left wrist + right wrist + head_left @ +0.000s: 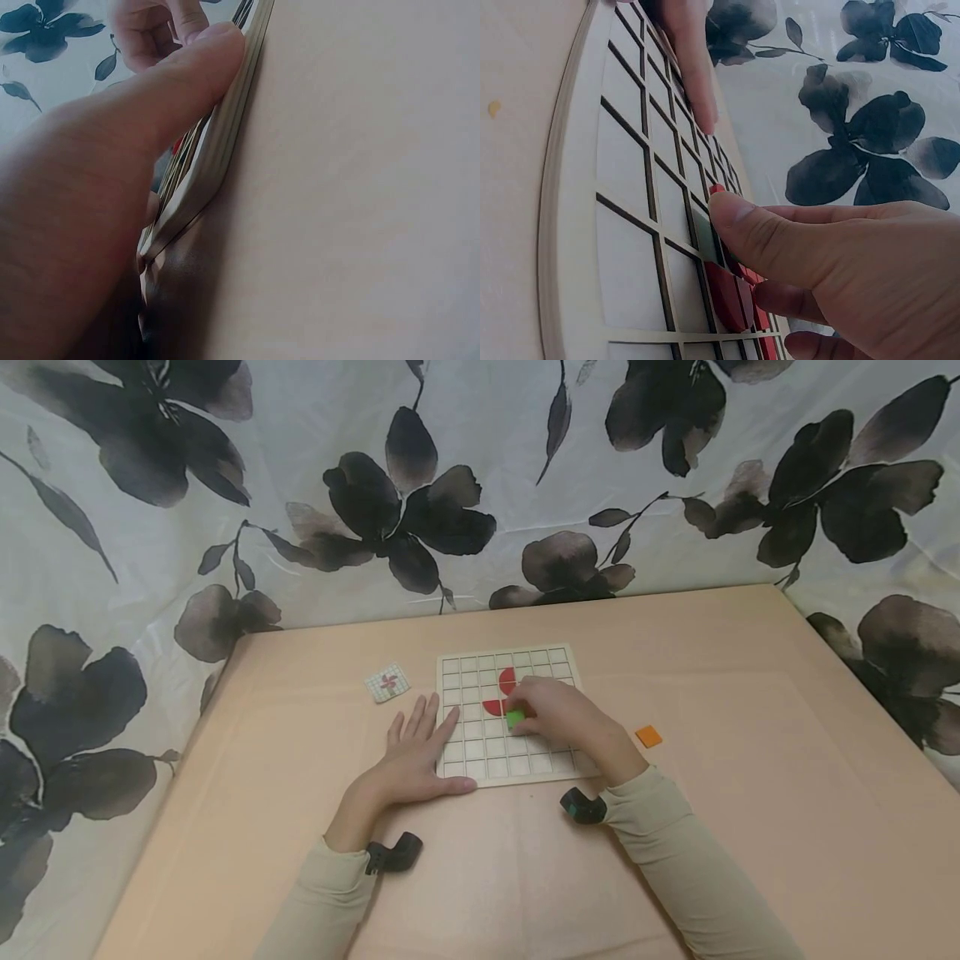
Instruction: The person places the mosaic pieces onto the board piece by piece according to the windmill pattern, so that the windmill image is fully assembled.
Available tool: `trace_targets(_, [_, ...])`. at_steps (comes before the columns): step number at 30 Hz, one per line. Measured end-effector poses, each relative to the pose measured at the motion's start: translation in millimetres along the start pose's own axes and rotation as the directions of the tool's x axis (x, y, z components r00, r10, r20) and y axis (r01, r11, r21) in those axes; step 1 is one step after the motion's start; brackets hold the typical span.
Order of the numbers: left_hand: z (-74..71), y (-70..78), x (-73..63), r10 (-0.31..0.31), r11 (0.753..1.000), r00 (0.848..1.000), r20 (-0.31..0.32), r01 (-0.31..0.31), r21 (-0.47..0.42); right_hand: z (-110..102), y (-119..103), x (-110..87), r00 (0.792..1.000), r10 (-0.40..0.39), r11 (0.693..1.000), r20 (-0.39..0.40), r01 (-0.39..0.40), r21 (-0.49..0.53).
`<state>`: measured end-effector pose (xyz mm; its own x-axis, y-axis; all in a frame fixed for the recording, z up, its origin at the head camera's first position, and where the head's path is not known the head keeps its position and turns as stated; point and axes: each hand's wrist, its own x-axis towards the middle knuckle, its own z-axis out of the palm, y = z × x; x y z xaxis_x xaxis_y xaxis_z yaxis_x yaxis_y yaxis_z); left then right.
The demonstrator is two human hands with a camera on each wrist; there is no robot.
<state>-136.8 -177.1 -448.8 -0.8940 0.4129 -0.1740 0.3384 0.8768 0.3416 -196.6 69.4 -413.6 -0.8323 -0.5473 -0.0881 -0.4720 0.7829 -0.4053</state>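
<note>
A pale wooden grid board (468,749) lies flat on the table. My left hand (415,758) rests spread at its left side, the thumb along the near edge and fingertips on the left rim. Over the board's middle, my right hand (567,717) has thumb and curled fingers at a small green square tile (514,718), pinching it. In the right wrist view the green tile (704,236) shows low among the grid cells, below the thumb. Red rounded pieces (492,707) sit in cells beside it, some partly hidden by the right hand.
A small card with a grid and a red pinwheel pattern (387,682) lies left of the board. To the right, beyond the right wrist, is an orange square tile (648,737). A floral cloth (300,435) hangs behind the table (750,693).
</note>
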Motion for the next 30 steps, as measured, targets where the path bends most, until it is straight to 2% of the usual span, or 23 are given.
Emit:
trace_targets(9, [-0.1,0.3,0.3,-0.003,1.0,1.0,0.004,0.003,-0.001,2.4,-0.2,1.3,1.0,-0.002,1.0,0.022,0.002,-0.017])
trace_targets(30, [-0.1,0.3,1.5,-0.002,1.0,1.0,0.006,0.002,0.001,5.5,-0.5,1.3,1.0,-0.025,0.998,0.016,0.025,-0.052])
